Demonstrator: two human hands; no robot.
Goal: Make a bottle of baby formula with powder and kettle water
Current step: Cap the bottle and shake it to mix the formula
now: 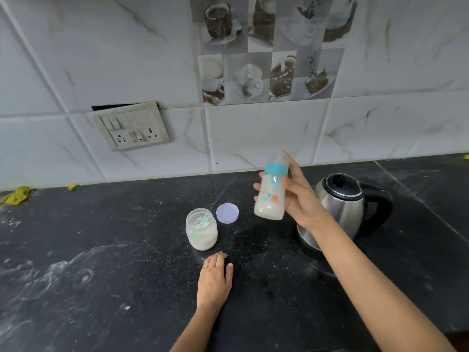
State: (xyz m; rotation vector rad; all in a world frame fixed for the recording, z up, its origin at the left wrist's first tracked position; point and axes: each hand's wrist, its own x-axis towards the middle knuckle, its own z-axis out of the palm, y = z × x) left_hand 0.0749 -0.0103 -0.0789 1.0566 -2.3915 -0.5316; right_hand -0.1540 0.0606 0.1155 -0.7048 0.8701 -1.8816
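Beneath the gripping right hand [297,196], the kettle's [347,207] base is hidden; the held bottle's [271,191] teat blurs.

Teal-collared bottle [271,193] of white liquid; speckled black counter [127,250]; lilac lid [227,212].

Baby bottle [271,193]: teal collar, capped, milky fill, tilted, held aloft; powder jar [201,232] open, scoop [203,221] inside; lid [227,212] beside; steel kettle [345,207] closed.

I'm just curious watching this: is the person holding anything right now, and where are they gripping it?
The right hand holds the baby bottle by its body, clear of the counter. The left hand rests flat on the counter, holding nothing.
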